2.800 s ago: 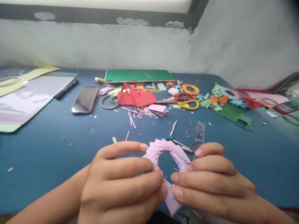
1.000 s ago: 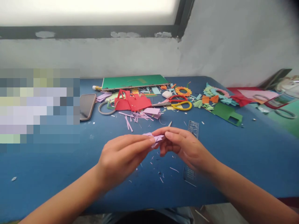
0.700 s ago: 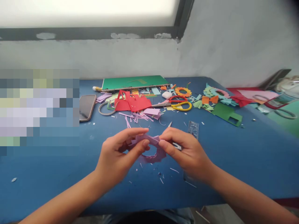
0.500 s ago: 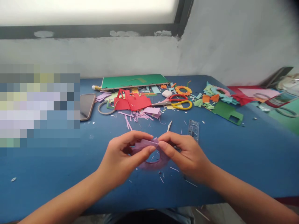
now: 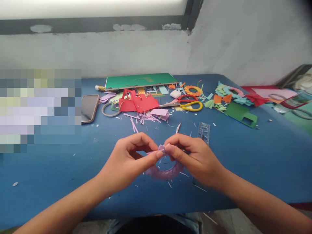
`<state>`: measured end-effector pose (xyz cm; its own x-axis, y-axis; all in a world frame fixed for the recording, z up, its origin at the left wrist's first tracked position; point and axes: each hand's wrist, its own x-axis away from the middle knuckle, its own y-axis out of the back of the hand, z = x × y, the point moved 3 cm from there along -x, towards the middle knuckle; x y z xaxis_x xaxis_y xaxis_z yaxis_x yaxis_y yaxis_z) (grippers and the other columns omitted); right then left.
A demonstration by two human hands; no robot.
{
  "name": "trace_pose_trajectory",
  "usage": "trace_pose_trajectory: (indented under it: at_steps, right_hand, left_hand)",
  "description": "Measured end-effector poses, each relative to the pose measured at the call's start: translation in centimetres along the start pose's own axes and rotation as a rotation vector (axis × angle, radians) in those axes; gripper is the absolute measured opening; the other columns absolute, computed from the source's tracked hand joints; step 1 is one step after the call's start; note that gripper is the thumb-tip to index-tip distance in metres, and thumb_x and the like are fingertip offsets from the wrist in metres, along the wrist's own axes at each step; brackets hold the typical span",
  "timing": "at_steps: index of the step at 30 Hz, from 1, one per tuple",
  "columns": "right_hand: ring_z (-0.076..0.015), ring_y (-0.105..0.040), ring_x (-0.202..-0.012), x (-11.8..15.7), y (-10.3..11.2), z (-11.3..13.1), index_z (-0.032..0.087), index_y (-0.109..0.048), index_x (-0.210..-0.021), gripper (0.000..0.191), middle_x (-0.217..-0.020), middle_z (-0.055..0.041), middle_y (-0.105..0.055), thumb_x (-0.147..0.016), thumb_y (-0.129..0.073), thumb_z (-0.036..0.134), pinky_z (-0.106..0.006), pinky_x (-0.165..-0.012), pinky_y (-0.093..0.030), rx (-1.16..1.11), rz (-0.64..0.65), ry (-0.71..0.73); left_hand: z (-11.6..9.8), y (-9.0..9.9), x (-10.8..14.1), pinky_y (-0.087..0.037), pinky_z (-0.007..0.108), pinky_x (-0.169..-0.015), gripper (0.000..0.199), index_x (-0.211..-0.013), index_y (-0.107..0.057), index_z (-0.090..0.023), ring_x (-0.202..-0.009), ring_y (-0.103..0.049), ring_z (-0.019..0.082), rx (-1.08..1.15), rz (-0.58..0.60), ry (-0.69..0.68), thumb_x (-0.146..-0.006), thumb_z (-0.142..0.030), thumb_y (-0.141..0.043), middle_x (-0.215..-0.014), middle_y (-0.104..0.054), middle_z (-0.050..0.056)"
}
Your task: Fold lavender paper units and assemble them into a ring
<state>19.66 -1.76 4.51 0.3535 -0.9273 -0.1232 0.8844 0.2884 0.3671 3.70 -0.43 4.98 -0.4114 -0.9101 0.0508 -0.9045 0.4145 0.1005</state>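
Observation:
A ring of folded purple paper (image 5: 164,173) hangs between my two hands over the table, its lower edge blurred. On its upper left side my left hand (image 5: 133,157) pinches the paper between thumb and fingertips. My right hand (image 5: 192,156) grips the upper right of the ring, thumb against fingers, close beside the left fingertips. A small folded purple piece (image 5: 162,148) sticks up where the fingertips meet. Part of the ring is hidden behind the fingers.
On the blue table (image 5: 48,182) lie a phone (image 5: 89,108), red paper (image 5: 146,101), scissors (image 5: 191,106), a green board (image 5: 141,81), a clear ruler (image 5: 204,131), a blade tip (image 5: 178,127), purple strips, an orange ring (image 5: 193,90) and a green card (image 5: 237,113).
The ring has shifted slightly right and turned in my hands. My left fingers have moved along it, closer to the right fingertips. The camera view has shifted a little.

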Motion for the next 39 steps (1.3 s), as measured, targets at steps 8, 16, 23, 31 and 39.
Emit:
trace_pose_trajectory:
  at_steps: [8,16,23,31,39]
  right_hand:
    - [-0.006,-0.039,-0.051,-0.3,-1.5,-1.2,0.023,-0.05,-0.09,0.023,-0.061,0.0065,-0.045,-0.081,-0.06,0.043,-0.017,-0.05,-0.035,-0.925,0.126,-0.319]
    - [-0.0099,-0.048,-0.059,0.2,-3.5,-1.4,0.021,-0.056,-0.08,0.018,-0.066,0.0026,-0.051,-0.075,-0.065,0.035,-0.021,-0.057,-0.043,-0.957,0.205,-0.459]
    - [-0.0145,-0.057,-0.081,-0.7,0.3,-2.1,0.024,-0.062,-0.087,0.031,-0.088,-0.0019,-0.06,-0.081,-0.051,0.052,-0.026,-0.071,-0.046,-0.605,-0.15,-0.237]
    - [-0.0106,-0.059,-0.057,-0.2,0.1,-0.8,0.02,-0.061,-0.085,0.013,-0.061,0.0026,-0.058,-0.077,-0.064,0.03,-0.02,-0.051,-0.047,-0.362,-0.079,-0.186]
    - [-0.01,-0.059,-0.058,-0.3,-0.4,-0.9,0.02,-0.058,-0.079,0.011,-0.067,0.0015,-0.06,-0.075,-0.065,0.027,-0.021,-0.052,-0.049,-0.393,-0.125,-0.143]
  left_hand:
    - [-0.5,-0.3,0.6,-0.048,0.027,-0.086,0.025,-0.103,-0.061,-0.022,-0.096,-0.058,0.016,-0.244,0.045,-0.462,-0.08,-0.013,-0.06,-0.101,-0.063,0.005]
    - [-0.3,-0.5,0.4,-0.049,0.03,-0.081,0.007,-0.083,-0.064,-0.018,-0.089,-0.06,0.017,-0.365,-0.019,-0.522,-0.08,-0.014,-0.061,-0.095,-0.063,0.006]
    - [0.0,0.4,-0.3,-0.052,0.02,-0.055,0.007,-0.082,-0.065,-0.017,-0.061,-0.063,0.012,-0.185,-0.102,-0.227,-0.078,-0.022,-0.063,-0.07,-0.067,0.0]
    - [-0.3,0.2,0.0,-0.053,0.018,-0.056,0.015,-0.091,-0.066,-0.018,-0.058,-0.063,0.01,-0.327,-0.143,-0.347,-0.077,-0.017,-0.063,-0.068,-0.067,-0.001]
    - [-0.2,-0.3,0.5,-0.049,0.018,-0.058,0.029,-0.102,-0.062,-0.017,-0.06,-0.057,0.009,-0.561,-0.127,-0.584,-0.074,-0.008,-0.062,-0.073,-0.063,0.0]
